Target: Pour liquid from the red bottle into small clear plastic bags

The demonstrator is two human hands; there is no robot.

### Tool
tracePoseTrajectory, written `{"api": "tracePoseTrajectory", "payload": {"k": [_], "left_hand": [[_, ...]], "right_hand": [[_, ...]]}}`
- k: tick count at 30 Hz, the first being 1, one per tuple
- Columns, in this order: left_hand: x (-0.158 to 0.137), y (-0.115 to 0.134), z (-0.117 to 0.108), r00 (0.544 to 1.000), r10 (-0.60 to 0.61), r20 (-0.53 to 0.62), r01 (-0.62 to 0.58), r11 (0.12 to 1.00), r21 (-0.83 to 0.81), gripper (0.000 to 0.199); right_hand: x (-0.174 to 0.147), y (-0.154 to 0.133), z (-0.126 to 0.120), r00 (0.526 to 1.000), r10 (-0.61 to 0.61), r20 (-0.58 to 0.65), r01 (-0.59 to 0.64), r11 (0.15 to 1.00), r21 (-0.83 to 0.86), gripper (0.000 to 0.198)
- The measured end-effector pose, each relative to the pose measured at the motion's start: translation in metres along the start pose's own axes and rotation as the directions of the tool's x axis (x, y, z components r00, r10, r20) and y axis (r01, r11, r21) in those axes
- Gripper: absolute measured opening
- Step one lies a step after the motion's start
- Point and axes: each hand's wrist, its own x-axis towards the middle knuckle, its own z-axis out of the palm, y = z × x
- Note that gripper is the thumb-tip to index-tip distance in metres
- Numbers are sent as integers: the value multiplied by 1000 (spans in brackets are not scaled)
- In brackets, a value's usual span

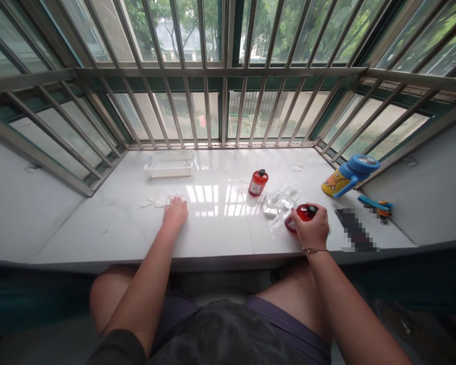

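The right hand (314,227) is closed around a red bottle (305,212) near its black cap; the bottle tilts, cap toward the right, above or on the near right part of the white surface (220,241), and whether its base touches cannot be told. The left hand (176,210) lies palm down, fingers close together, over the right end of a row of white scraps (147,202); whether it pinches any cannot be told. Between the hands runs a wide stretch of glossy surface, down to the near edge, which both forearms cross. Room is tighter on the right: clear wrappers (277,203) lie just left of the held bottle, a second bottle (257,184) stands upright beyond them, and a dark pixelated object (355,230) reaches the near edge beside the right hand. Farther right are a flask (345,177) and keys (383,207), near the side wall. A basket (171,172) sits near the far edge, below the window bars (225,109).
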Motion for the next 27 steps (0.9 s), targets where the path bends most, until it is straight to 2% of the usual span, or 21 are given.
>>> {"api": "tracePoseTrajectory", "payload": {"k": [2, 4, 5, 7, 9, 10, 11, 12, 13, 14, 15, 17, 18, 20, 21, 22, 24, 25, 27], "left_hand": [[-7, 26, 10, 998, 66, 15, -65, 998, -14, 62], [-32, 73, 31, 974, 221, 43, -219, 975, -46, 60], [-49, 101, 45, 944, 324, 61, -320, 945, -70, 59], [-86, 153, 72, 850, 519, 94, -506, 853, -130, 57], [-116, 190, 92, 709, 704, 49, -687, 704, -180, 62], [-124, 200, 98, 682, 731, 19, -716, 674, -182, 62], [-127, 203, 101, 681, 732, 11, -719, 672, -178, 61], [-124, 199, 101, 715, 699, 8, -689, 707, -161, 59], [-117, 188, 97, 770, 638, 13, -631, 764, -139, 57], [-107, 170, 91, 846, 533, 16, -528, 843, -103, 55], [-96, 146, 83, 898, 441, 7, -439, 895, -76, 55], [-76, 85, 64, 961, 274, -26, -275, 961, -32, 56], [-69, 51, 54, 982, 182, -47, -182, 983, -10, 57], [-62, -12, 35, 995, -8, -98, 10, 1000, 27, 59], [-61, -37, 28, 982, -128, -136, 133, 991, 29, 58], [-61, -55, 24, 969, -199, -145, 203, 979, 18, 59], [-65, -65, 23, 972, -202, -121, 205, 979, 12, 59], [-68, -57, 26, 979, -173, -107, 175, 984, 12, 59], [-80, -18, 41, 995, -63, -77, 64, 998, 7, 59]], "right_hand": [[0, 0, 0, 1000, 0, -5, 0, 1000, 0, 60], [-1, 0, 0, 1000, 0, -9, 0, 1000, -3, 60], [-1, 1, 0, 1000, 0, -10, 0, 1000, -5, 61], [-1, 0, 0, 1000, 0, -6, 0, 1000, -10, 61], [-1, 0, -1, 1000, -3, 3, 3, 1000, -12, 61], [-1, 0, -1, 1000, -5, 8, 5, 1000, -12, 61], [-1, 0, -2, 1000, -6, 12, 6, 1000, -14, 61], [-1, 0, -2, 1000, -8, 16, 8, 1000, -15, 61], [-1, 0, -2, 1000, -10, 19, 10, 1000, -17, 61], [-2, 0, -2, 1000, -12, 22, 12, 1000, -19, 61], [-2, 0, -2, 1000, -14, 23, 15, 1000, -20, 61], [-2, 1, -2, 1000, -18, 23, 18, 1000, -22, 62], [-2, 2, -2, 1000, -17, 21, 18, 1000, -21, 62], [-2, 3, -1, 1000, -13, 14, 14, 1000, -19, 62], [-2, 3, -1, 1000, -11, 12, 12, 1000, -17, 62], [-2, 3, 0, 1000, -10, 10, 10, 1000, -16, 62], [-2, 4, 0, 1000, -11, 9, 12, 1000, -13, 62], [-2, 4, 0, 1000, -13, 10, 13, 1000, -12, 61], [-2, 4, 0, 1000, -12, 10, 12, 1000, -12, 62]]}}
